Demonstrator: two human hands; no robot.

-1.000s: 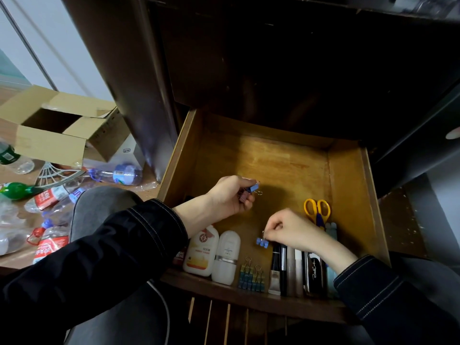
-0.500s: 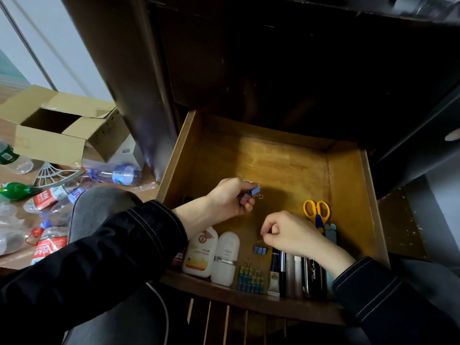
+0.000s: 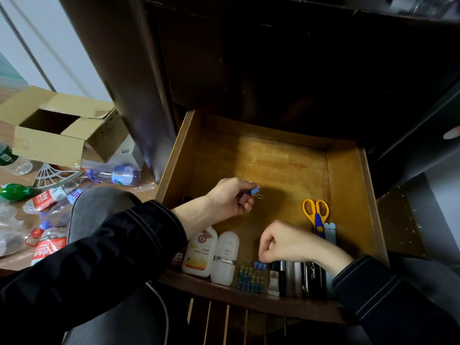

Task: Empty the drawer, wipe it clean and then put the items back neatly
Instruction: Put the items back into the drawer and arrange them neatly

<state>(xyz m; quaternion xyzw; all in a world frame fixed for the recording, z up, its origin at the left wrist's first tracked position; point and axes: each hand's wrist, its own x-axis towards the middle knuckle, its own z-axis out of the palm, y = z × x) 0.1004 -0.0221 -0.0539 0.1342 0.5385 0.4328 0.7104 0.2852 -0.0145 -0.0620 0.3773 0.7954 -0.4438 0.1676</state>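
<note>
The wooden drawer [image 3: 346, 175] is pulled out below me. My left hand [image 3: 229, 197] hovers over its middle, shut on a few small binder clips [image 3: 250, 194], blue and purple. My right hand [image 3: 286, 241] pinches a blue binder clip [image 3: 260, 265] at the end of a row of coloured clips [image 3: 249, 278] by the front edge. Along that edge also lie two white bottles [image 3: 211, 255], several dark pens and tubes [image 3: 293, 277], and yellow-handled scissors [image 3: 315, 211] next to pale blue sticks [image 3: 330, 232].
A dark cabinet [image 3: 273, 58] rises behind the drawer. On the floor to the left lie an open cardboard box [image 3: 49, 135], several plastic bottles [image 3: 117, 174] and a wire fan grille [image 3: 53, 174]. My knee in grey trousers [image 3: 99, 207] is beside the drawer's left wall.
My right hand has carried the blue clip down toward the front edge, up against the row of clips. My left hand has stayed nearly still with its clips.
</note>
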